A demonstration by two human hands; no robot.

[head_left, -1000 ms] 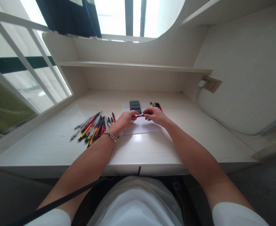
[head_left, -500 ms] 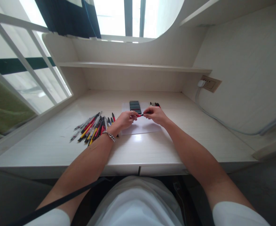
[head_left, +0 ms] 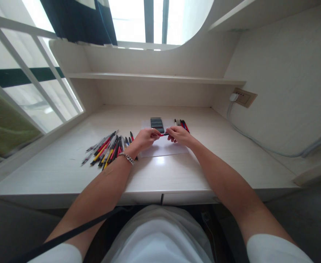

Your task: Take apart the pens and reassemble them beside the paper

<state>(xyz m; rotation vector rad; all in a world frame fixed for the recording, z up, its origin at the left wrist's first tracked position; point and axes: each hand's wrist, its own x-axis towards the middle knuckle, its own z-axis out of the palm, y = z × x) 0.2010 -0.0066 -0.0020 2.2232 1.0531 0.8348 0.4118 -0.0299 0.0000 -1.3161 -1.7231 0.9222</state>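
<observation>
A red and black pen spans the gap between my hands, above a white sheet of paper. My left hand pinches its red end, and my right hand has its fingers closed on the black end. Most of the pen is hidden by the fingers. Just behind the hands lies a dark phone. To the left a loose heap of pens in black, red, yellow and clear spreads beside my left forearm. Several more pens lie in a group behind my right hand.
A white desk carries all of this, with a low shelf along its back. At the right wall, a plug and cable run from a socket. A white railing stands at the left.
My right hand has shifted slightly down and its lower fingers have spread a little. More of the pen group behind it shows. My left hand stays nearly still.
</observation>
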